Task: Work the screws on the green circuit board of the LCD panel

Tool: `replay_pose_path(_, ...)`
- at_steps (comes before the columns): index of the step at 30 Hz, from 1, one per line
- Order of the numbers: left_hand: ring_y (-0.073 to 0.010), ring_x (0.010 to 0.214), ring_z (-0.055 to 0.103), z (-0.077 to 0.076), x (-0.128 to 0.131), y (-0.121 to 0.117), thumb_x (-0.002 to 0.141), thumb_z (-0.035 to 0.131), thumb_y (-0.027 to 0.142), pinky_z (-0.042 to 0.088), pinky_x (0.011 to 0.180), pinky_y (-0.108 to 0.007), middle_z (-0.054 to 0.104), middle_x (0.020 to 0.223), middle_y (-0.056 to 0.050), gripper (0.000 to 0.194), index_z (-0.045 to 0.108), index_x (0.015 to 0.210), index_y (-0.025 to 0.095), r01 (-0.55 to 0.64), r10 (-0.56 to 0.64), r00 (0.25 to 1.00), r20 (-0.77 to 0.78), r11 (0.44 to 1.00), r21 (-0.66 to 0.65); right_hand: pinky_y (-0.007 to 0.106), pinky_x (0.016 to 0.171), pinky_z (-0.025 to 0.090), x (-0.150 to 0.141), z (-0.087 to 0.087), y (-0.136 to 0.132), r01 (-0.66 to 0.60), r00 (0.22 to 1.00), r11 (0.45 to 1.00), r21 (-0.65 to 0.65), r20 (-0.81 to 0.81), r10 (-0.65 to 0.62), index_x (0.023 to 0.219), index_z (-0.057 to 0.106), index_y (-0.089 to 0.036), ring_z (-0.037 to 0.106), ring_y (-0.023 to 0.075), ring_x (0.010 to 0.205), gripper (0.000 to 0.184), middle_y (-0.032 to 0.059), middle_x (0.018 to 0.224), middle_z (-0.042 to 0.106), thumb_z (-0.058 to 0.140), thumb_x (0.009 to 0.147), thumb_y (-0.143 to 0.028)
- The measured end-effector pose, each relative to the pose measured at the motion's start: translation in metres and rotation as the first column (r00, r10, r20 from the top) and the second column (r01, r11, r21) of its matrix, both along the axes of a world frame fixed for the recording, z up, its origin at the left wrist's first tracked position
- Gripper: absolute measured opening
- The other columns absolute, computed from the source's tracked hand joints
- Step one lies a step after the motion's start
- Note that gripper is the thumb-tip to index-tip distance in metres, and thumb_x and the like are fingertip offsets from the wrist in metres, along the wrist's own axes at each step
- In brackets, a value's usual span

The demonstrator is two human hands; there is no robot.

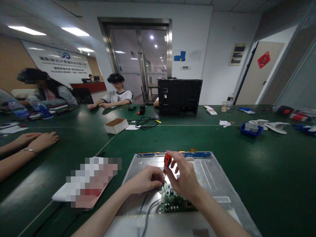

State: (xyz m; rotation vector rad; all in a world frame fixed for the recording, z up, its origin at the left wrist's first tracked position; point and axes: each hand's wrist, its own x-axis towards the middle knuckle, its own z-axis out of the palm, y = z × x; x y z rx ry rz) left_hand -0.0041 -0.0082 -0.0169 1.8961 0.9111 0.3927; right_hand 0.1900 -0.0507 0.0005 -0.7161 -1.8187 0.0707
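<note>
My right hand point(184, 174) grips a small screwdriver point(167, 160) with an orange and black handle, held upright with its shaft pointing down. The shaft meets the upper left corner of a green circuit board point(176, 201). Beside that shaft, the fingers of my left hand point(151, 179) are pinched together; what they hold is hidden. The board sits on a large flat silver metal panel point(209, 179). Along the panel's far edge runs a blue strip board point(201, 154). Grey and black cables point(147, 214) curve from the green board toward me.
A pink phone-like item with white sheets point(91, 184) lies left of the panel. Another person's hands point(41, 141) rest at the far left. Farther back are an open cardboard box point(116, 126), black cable point(148, 122), a black monitor housing point(180, 97) and a blue tray point(251, 130).
</note>
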Motion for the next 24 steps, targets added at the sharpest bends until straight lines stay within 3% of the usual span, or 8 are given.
replay_pose_path(4, -0.0162, 0.065, 0.054, -0.0038, -0.0006, 0.0023, 0.071, 0.065, 0.024, 0.041, 0.061, -0.024, 0.06, 0.069, 0.001, 0.01, 0.065, 0.079, 0.017, -0.002, 0.002, 1.0, -0.003, 1.0, -0.015, 0.024, 0.049, 0.051, -0.0008, -0.0021, 0.0022, 0.032, 0.999, 0.999, 0.035, -0.021, -0.032, 0.133, 0.044, -0.025, 0.061, 0.016, 0.068, 0.036, 0.0049, 0.096, 0.063, 0.055, 0.098, -0.023)
replay_pose_path(13, -0.0172, 0.068, 0.056, -0.0035, -0.001, 0.0025, 0.069, 0.064, 0.024, 0.041, 0.063, -0.025, 0.062, 0.071, 0.001, 0.01, 0.065, 0.075, 0.017, 0.01, -0.011, 1.0, 0.015, 1.0, 0.026, 0.025, 0.047, 0.052, -0.0001, -0.0036, 0.002, 0.1, 0.995, 0.995, 0.031, 0.014, -0.1, 0.132, 0.052, -0.026, 0.061, 0.0135, 0.064, 0.032, 0.0081, 0.106, 0.06, 0.053, 0.1, -0.025)
replay_pose_path(20, -0.015, 0.061, 0.05, 0.0029, 0.0007, -0.0008, 0.07, 0.065, 0.023, 0.038, 0.059, -0.024, 0.056, 0.064, 0.003, 0.007, 0.063, 0.074, 0.017, 0.006, -0.005, 1.0, -0.018, 1.0, 0.014, 0.024, 0.047, 0.05, -0.0012, -0.001, 0.0005, 0.011, 1.0, 1.0, 0.006, -0.013, -0.011, 0.14, 0.043, -0.022, 0.062, 0.0133, 0.064, 0.042, 0.0103, 0.11, 0.065, 0.048, 0.098, -0.017)
replay_pose_path(24, -0.0152, 0.063, 0.051, 0.0008, 0.0002, 0.0005, 0.07, 0.066, 0.023, 0.039, 0.06, -0.024, 0.056, 0.065, 0.003, 0.008, 0.063, 0.075, 0.017, -0.003, 0.003, 1.0, -0.02, 1.0, 0.015, 0.024, 0.05, 0.051, -0.0011, -0.001, 0.0011, 0.01, 1.0, 0.999, 0.039, -0.024, -0.009, 0.133, 0.044, -0.022, 0.061, 0.0144, 0.066, 0.037, 0.006, 0.098, 0.067, 0.054, 0.097, -0.02)
